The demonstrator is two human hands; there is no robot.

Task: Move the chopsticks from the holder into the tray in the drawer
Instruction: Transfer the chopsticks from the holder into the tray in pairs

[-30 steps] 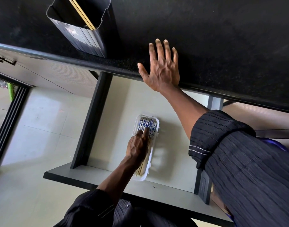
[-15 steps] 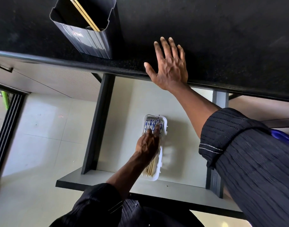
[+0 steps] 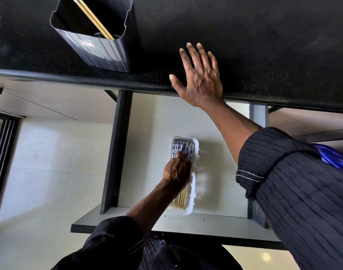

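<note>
A dark ribbed holder point(image 3: 100, 53) stands on the black countertop point(image 3: 264, 45) at upper left, with a pair of yellow chopsticks point(image 3: 92, 20) leaning inside it. Below, the open drawer point(image 3: 147, 143) holds a white tray point(image 3: 194, 184) filled with several chopsticks point(image 3: 183, 146) that have blue-and-white ends. My left hand point(image 3: 176, 174) lies over the tray's middle, one fingertip on the patterned ends; its palm side is hidden. My right hand point(image 3: 200, 78) rests flat on the counter edge, fingers spread, holding nothing.
The drawer has dark side rails point(image 3: 116, 152) and a grey front panel point(image 3: 186, 227) near my body. Pale floor tiles point(image 3: 40, 172) lie to the left. A blue object point(image 3: 334, 158) peeks out behind my right sleeve.
The view has shifted slightly, so the drawer and holder sit further right in frame. My left hand stays on the chopsticks in the tray. My right hand remains flat on the counter.
</note>
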